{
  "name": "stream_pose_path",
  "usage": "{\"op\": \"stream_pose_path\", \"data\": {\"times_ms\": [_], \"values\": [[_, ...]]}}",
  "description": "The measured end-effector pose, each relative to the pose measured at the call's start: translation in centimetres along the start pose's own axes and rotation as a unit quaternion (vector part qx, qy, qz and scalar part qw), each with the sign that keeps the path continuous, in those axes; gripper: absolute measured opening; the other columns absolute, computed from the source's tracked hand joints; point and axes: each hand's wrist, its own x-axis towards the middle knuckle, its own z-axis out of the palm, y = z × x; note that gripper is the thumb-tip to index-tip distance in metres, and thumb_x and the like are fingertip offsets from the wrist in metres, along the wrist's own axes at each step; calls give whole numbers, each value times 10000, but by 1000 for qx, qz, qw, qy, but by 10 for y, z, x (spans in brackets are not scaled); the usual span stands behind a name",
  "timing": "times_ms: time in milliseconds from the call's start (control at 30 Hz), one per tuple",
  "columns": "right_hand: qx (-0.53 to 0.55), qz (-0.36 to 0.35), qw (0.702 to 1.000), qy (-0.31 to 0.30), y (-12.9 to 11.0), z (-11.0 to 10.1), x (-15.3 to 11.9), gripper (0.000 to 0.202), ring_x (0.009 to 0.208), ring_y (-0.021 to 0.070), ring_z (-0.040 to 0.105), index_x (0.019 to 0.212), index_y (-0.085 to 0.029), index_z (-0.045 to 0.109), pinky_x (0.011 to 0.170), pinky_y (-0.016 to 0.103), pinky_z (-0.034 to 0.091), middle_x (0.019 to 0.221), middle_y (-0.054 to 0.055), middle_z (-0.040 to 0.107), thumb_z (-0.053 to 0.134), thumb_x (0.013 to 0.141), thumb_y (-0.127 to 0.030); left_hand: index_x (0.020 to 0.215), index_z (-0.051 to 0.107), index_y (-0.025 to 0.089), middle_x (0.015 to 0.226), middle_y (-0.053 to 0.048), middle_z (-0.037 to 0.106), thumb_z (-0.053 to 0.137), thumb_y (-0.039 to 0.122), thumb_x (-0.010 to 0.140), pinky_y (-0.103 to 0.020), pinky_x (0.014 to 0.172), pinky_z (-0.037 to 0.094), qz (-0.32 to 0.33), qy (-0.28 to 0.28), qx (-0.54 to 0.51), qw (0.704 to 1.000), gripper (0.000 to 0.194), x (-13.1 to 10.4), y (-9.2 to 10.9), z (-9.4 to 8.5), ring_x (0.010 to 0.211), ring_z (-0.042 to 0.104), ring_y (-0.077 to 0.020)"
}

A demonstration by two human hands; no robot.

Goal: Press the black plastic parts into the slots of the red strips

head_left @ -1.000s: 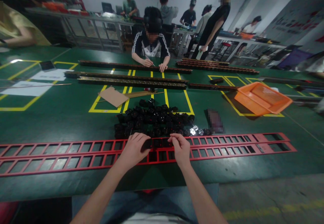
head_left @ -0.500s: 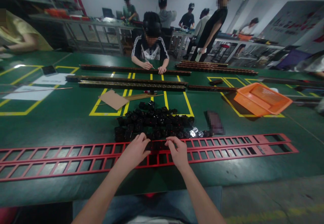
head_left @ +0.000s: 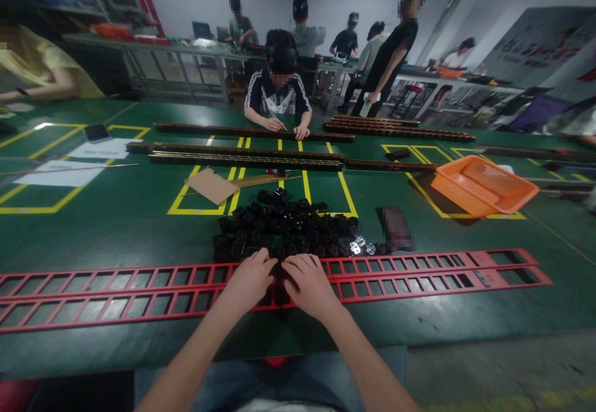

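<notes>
A long red ladder-like frame (head_left: 139,295) with two rows of rectangular openings lies across the green table. Over its middle, my left hand (head_left: 251,278) has its fingers curled at a small dark piece (head_left: 278,270). Close beside it on the right, my right hand (head_left: 307,282) bends its fingers round the other side of the same dark piece, which the fingers partly hide. Just beyond both hands lies a pile of black blocks (head_left: 288,223). Small shiny clear pieces (head_left: 357,245) lie at the pile's right end.
An orange bin (head_left: 484,185) rests on the right of the table, with a dark blurred object (head_left: 395,228) nearer. Long dark strips (head_left: 246,156) and brown cardboard (head_left: 212,186) lie behind the pile. Across the table a person (head_left: 279,89) works on another strip.
My right hand has moved left, close to my left hand, and its fingers now reach the dark piece. The view has shifted slightly.
</notes>
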Motion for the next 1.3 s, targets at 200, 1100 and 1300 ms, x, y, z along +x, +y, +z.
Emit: {"op": "stream_pose_path", "data": {"times_ms": [200, 1100, 1300], "values": [[-24, 8, 999, -32, -6, 7, 9, 394, 1113, 263, 501, 1230, -213, 588, 940, 444, 426, 1198, 85, 624, 614, 844, -138, 1290, 563, 202, 1050, -82, 609, 514, 120, 855, -361, 851, 477, 6, 21, 19, 1000, 446, -7, -5, 4, 975, 596, -239], [-41, 39, 998, -36, -11, 9, 9, 356, 1136, 259, 498, 1280, -224, 581, 966, 446, 424, 1225, 99, 621, 578, 930, -286, 1319, 480, 144, 1171, -153, 643, 443, 383, 939, -387, 832, 504, -201, 91, 76, 972, 450, -28, -80, -20, 1013, 648, -293], [-36, 39, 998, -31, -10, 9, 9, 354, 1137, 260, 500, 1281, -223, 577, 957, 444, 426, 1225, 97, 622, 574, 931, -279, 1282, 513, 162, 1143, -136, 617, 448, 304, 912, -394, 857, 508, -184, 169, 15, 968, 401, -23, -76, -16, 978, 638, -281]]}}
